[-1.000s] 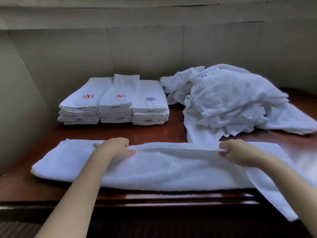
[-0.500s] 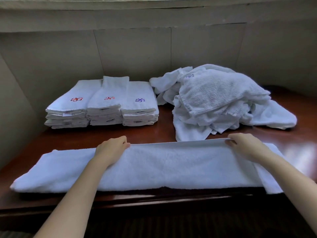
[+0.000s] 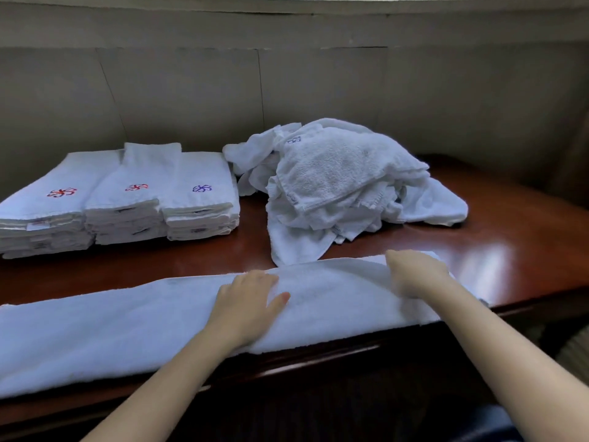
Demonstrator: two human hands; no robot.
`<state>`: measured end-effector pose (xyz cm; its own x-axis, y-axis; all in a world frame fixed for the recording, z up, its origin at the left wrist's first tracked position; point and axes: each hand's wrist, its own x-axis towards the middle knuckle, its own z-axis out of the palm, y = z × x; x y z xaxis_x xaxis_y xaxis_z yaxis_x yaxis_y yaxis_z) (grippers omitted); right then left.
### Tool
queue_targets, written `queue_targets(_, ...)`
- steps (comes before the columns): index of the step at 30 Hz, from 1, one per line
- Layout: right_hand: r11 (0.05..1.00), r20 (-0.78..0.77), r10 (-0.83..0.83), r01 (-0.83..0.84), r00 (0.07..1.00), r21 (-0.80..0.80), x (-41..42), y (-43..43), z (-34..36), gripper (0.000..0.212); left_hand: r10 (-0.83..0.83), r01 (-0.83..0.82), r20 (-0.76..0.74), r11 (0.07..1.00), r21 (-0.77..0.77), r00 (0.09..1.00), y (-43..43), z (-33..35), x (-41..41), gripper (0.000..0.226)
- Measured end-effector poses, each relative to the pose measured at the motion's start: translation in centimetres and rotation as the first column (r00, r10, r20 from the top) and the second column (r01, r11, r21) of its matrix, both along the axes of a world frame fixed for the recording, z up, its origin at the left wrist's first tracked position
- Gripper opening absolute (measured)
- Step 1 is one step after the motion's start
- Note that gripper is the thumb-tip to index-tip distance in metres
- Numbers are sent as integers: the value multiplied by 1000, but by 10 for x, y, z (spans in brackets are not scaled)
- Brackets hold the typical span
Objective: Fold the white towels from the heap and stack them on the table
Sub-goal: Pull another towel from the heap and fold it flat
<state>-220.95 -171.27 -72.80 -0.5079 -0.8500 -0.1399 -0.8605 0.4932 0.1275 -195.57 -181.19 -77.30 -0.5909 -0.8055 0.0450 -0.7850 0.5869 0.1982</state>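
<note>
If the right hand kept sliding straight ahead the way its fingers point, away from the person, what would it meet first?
Probably the near corner of the crumpled heap of white towels. The right hand lies on the long folded white towel, pointing up-left across bare brown wooden table. Depth is unclear.

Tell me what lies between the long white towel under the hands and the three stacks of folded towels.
Head view: only bare glossy red-brown wooden table separates the long white towel from the folded stacks.
</note>
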Motion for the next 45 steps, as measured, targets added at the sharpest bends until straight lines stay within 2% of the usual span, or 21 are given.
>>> queue_targets(2,994,57,14,-20,998,103,-12,13,11,21,-20,20,46,1000,-17,999,1,-8,-10,56)
queue_targets(4,991,233,-58,28,971,130,-33,26,23,30,-23,23,57,1000,17,998,-4,-9,-13,58)
queue_targets(6,989,516,-131,151,847,4,-57,40,28,23,-50,47,59,998,42,997,-8,-10,-14,60)
queue_targets(7,970,605,-127,227,786,-91,-66,46,28,15,-66,63,73,997,47,995,-8,-10,-14,61)
queue_targets(8,930,652,-109,309,750,-200,-74,49,27,16,-76,71,83,996,56,994,-8,-10,-14,61)
queue_targets(9,875,645,-102,377,758,-305,-79,49,24,24,-80,74,91,995,62,993,-8,-10,-14,62)
queue_targets(11,764,523,-149,434,839,-477,-85,46,12,38,-83,77,91,995,65,992,-7,-9,-14,62)
queue_targets(13,726,453,-202,443,869,-526,-83,40,-4,39,-76,71,84,996,59,994,-5,-8,-14,61)
queue_targets(15,757,387,-255,432,886,-490,-79,31,-20,22,-79,75,77,996,58,994,-3,-5,-13,61)
queue_targets(19,783,212,-355,413,911,-465,-73,17,-37,30,-126,119,76,988,99,989,-4,-1,-5,60)
queue_targets(21,782,188,-360,405,914,-474,-75,13,-38,33,-142,130,105,985,114,984,-9,3,2,61)
queue_targets(25,804,143,-423,443,895,-396,-73,3,-35,26,-99,78,161,988,130,982,-25,5,25,62)
queue_targets(27,807,42,-486,467,873,-361,-62,-6,-24,26,-80,59,164,990,125,983,-31,5,37,61)
queue_targets(29,881,-164,-389,314,906,-355,-38,-21,-15,29,-60,40,161,992,122,985,-36,5,48,60)
queue_targets(31,925,-235,-134,37,963,-378,3,-42,-11,32,-27,6,164,992,126,986,-43,6,64,58)
queue_targets(33,888,-175,174,-232,969,-398,60,-61,-13,37,27,-51,170,989,138,985,-53,9,87,57)
queue_targets(36,763,-57,551,-530,833,-370,140,-79,-21,46,153,-182,176,970,162,972,-67,12,133,55)
queue_targets(38,703,14,674,-637,738,-317,175,-86,-25,51,260,-284,166,947,149,951,-74,14,168,54)
queue_targets(41,638,103,765,-726,636,-257,199,-93,-34,49,416,-433,148,895,109,897,-82,18,222,47)
queue_targets(43,640,134,763,-711,633,-291,207,-96,-38,44,511,-522,130,850,74,850,-85,21,257,40)
queue_targets(45,665,172,741,-672,650,-327,212,-100,-39,43,630,-630,34,771,95,776,-87,19,286,35)
